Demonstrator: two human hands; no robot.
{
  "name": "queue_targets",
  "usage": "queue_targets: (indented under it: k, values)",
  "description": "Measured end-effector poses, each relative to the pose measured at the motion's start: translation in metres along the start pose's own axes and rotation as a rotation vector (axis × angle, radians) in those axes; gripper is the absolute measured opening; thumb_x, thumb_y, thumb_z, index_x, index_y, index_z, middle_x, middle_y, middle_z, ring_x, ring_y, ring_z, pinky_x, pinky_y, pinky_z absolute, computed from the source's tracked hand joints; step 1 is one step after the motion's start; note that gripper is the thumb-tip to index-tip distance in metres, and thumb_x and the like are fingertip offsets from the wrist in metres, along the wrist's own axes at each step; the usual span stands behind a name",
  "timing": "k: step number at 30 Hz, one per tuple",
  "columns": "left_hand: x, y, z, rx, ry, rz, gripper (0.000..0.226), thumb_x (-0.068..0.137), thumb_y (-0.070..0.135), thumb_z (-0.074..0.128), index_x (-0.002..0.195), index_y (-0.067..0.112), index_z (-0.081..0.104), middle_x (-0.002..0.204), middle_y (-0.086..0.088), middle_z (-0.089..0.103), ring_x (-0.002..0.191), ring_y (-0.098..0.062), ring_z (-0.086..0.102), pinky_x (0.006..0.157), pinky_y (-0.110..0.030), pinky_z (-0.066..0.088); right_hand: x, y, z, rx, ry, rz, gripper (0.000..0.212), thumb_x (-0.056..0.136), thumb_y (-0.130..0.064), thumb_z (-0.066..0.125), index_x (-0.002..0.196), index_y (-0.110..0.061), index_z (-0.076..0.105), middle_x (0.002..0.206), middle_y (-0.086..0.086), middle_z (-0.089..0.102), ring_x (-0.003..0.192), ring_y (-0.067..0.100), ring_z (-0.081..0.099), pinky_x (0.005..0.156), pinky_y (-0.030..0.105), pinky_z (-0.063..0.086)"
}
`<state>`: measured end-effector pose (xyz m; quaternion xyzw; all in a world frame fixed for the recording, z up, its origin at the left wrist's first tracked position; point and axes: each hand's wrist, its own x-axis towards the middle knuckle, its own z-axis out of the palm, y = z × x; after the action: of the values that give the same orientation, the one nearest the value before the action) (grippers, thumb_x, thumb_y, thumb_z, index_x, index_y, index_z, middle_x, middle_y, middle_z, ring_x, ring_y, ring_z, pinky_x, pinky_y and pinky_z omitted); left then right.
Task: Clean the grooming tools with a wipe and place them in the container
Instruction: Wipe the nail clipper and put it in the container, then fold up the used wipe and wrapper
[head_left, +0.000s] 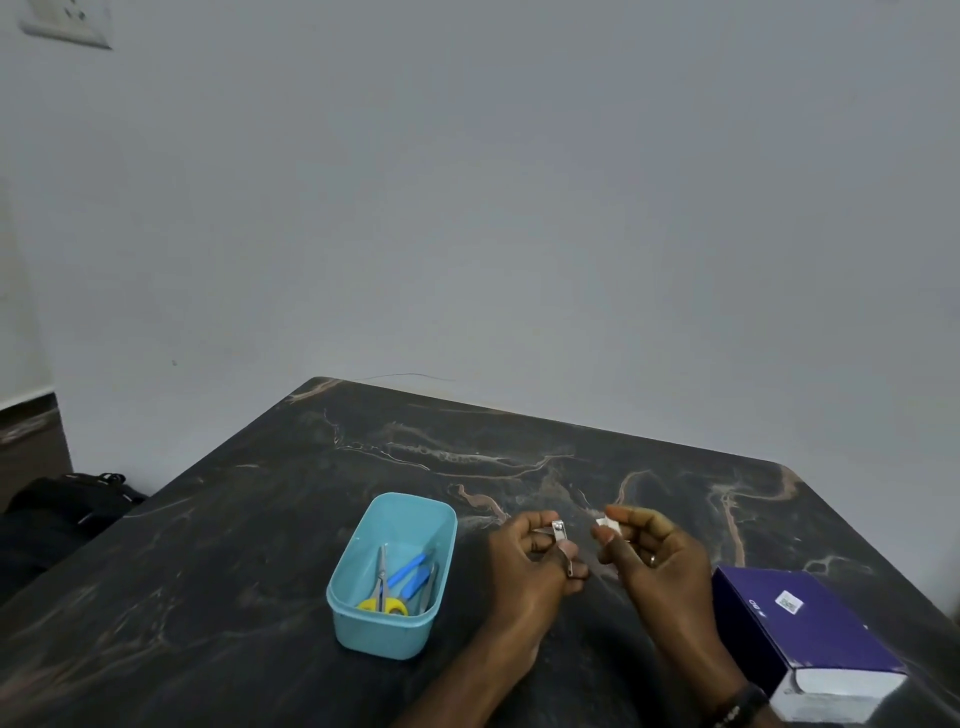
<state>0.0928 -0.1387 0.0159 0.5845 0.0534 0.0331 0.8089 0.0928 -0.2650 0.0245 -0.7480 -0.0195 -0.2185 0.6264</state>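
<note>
We've got the nail clipper (560, 540) up off the table (234, 545), pinched in the left hand (535, 566), just right of the blue container (390, 574). Its riveted head sits at the top near the fingertips and the lever end drops down and slightly right toward us, so the long axis runs steeply, closer to upright than flat. The lever looks swung away from the body, though that's small and hard to be sure of.

Across a narrow gap, the right hand (644, 556) curls its fingers and thumb round a little folded white wipe (608, 526), held at about the same height. Wipe and clipper are near each other but not touching right now.

Where could this slip? We'd say the clipper is small and smooth metal held by few fingers, so a firm rub from the wipe could twist it out of the pinch and drop it onto the marble-patterned top. The cutting edge could also snag and tear that small wipe.

Inside the container we see yellow-handled scissors (382, 592) and blue-handled tools (410, 574), lying lengthwise, already in. Off to the right rests a purple box (800, 639), and a dark bag (57, 509) sits on the floor at the left.
</note>
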Motion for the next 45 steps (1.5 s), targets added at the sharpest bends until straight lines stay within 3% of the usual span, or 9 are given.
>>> queue_targets:
  k: [8,16,21,27,31,35,38,42,45]
  values:
    - [-0.009,0.007,0.000,0.154,0.004,0.201,0.026,0.091,-0.001,0.060,0.108,0.017,0.065,0.088,-0.009,0.068,0.057,-0.011,0.069,0.059,-0.026,0.060,0.004,0.004,-0.004,0.054,0.125,-0.017,0.009,0.094,-0.011,0.060,0.096,-0.013,0.069,0.080,0.005,0.076,0.058,0.008,0.067,0.052,0.019,0.048]
    - [-0.031,0.079,-0.026,0.805,0.215,0.745,0.015,0.084,0.021,0.071,0.098,0.025,0.071,0.085,0.006,0.073,0.073,-0.011,0.069,0.068,-0.034,0.059,0.004,0.006,-0.003,0.056,0.144,-0.065,0.008,0.094,-0.017,0.060,0.097,-0.018,0.068,0.083,0.001,0.076,0.067,0.017,0.070,0.060,0.027,0.051]
    - [-0.030,0.122,-0.069,1.519,0.285,0.365,0.015,0.084,0.032,0.070,0.094,0.025,0.061,0.095,0.003,0.070,0.086,-0.017,0.066,0.065,-0.027,0.043,0.007,0.002,-0.007,0.122,0.204,-0.093,0.011,0.095,-0.015,0.059,0.100,-0.022,0.067,0.083,-0.001,0.077,0.065,0.014,0.070,0.061,0.022,0.057]
    - [-0.019,0.109,-0.075,1.867,0.102,0.067,0.027,0.084,0.026,0.066,0.107,0.022,0.052,0.117,0.001,0.063,0.107,-0.020,0.062,0.073,-0.028,0.041,0.011,-0.012,-0.019,0.213,0.347,-0.154,0.016,0.096,-0.007,0.057,0.096,-0.021,0.065,0.080,-0.004,0.077,0.052,0.011,0.064,0.053,0.016,0.052]
    - [-0.021,0.105,-0.068,1.948,0.073,0.051,0.031,0.085,0.026,0.062,0.114,0.021,0.053,0.122,0.001,0.062,0.113,-0.021,0.060,0.083,-0.029,0.046,0.013,-0.018,-0.028,0.233,0.429,-0.188,0.016,0.098,-0.011,0.055,0.094,-0.024,0.063,0.086,-0.004,0.077,0.048,0.016,0.065,0.051,0.020,0.053]
    - [-0.022,0.104,-0.038,1.787,0.187,0.366,0.010,0.092,0.019,0.054,0.102,0.020,0.056,0.106,-0.002,0.064,0.099,-0.023,0.062,0.074,-0.031,0.043,0.016,-0.019,-0.033,0.199,0.491,-0.227,0.017,0.098,-0.012,0.054,0.090,-0.025,0.061,0.088,-0.005,0.077,0.044,0.016,0.063,0.047,0.018,0.050]
    - [-0.006,0.085,0.006,1.550,0.130,0.516,0.003,0.091,0.020,0.062,0.093,0.019,0.063,0.092,-0.003,0.068,0.080,-0.021,0.064,0.066,-0.032,0.046,0.017,-0.017,-0.032,0.141,0.534,-0.257,0.019,0.098,-0.014,0.054,0.087,-0.028,0.062,0.086,-0.005,0.074,0.048,0.013,0.061,0.050,0.024,0.052]
    - [0.032,0.044,0.058,1.402,-0.070,0.408,0.020,0.086,0.029,0.069,0.078,0.013,0.060,0.089,-0.009,0.069,0.087,-0.029,0.068,0.067,-0.033,0.050,0.015,-0.011,-0.029,0.027,0.543,-0.292,0.015,0.094,-0.017,0.058,0.088,-0.029,0.064,0.084,0.011,0.068,0.077,0.033,0.065,0.069,0.051,0.055]
    - [0.052,0.014,0.081,1.407,-0.165,0.276,0.039,0.084,0.046,0.066,0.104,0.013,0.060,0.113,-0.011,0.066,0.110,-0.030,0.061,0.077,-0.033,0.044,0.012,-0.013,-0.026,-0.020,0.553,-0.365,0.018,0.094,-0.018,0.057,0.087,-0.034,0.062,0.088,0.004,0.069,0.085,0.026,0.067,0.075,0.047,0.055]
